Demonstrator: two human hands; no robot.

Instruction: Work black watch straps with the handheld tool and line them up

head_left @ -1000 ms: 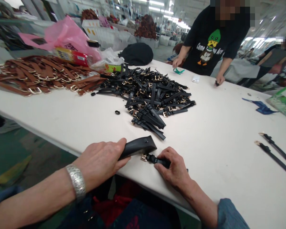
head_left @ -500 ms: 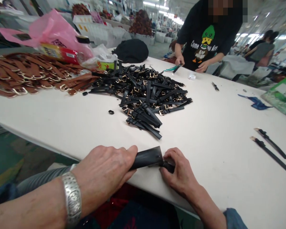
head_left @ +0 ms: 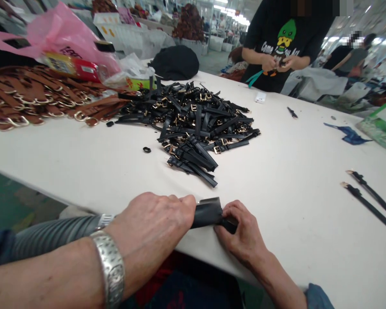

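Observation:
At the near edge of the table, my left hand (head_left: 157,231) is wrapped around a flattened black tube (head_left: 209,213). The tube's broad end points right, toward my other hand. My right hand (head_left: 244,234) pinches a short black strap (head_left: 229,225) between thumb and fingers, right at that end. Whether the strap touches the tube or goes into it, I cannot tell. A ribbed grey hose (head_left: 58,236) with a metal clamp runs behind my left wrist. Beyond both hands lies a heap of black buckle straps (head_left: 206,124) with gold buckles.
Two black straps (head_left: 369,206) lie apart at the right. Brown belts (head_left: 35,94), a pink bag (head_left: 61,32) and a black cap (head_left: 175,63) are at the back left. Across the white table (head_left: 83,167) stands a co-worker (head_left: 286,47), hands together; a blue scrap (head_left: 349,134) lies nearby.
My left hand and the black tube have shifted right, and the tube has tilted a little. My right hand stays nearly in place. The co-worker's hands have come together.

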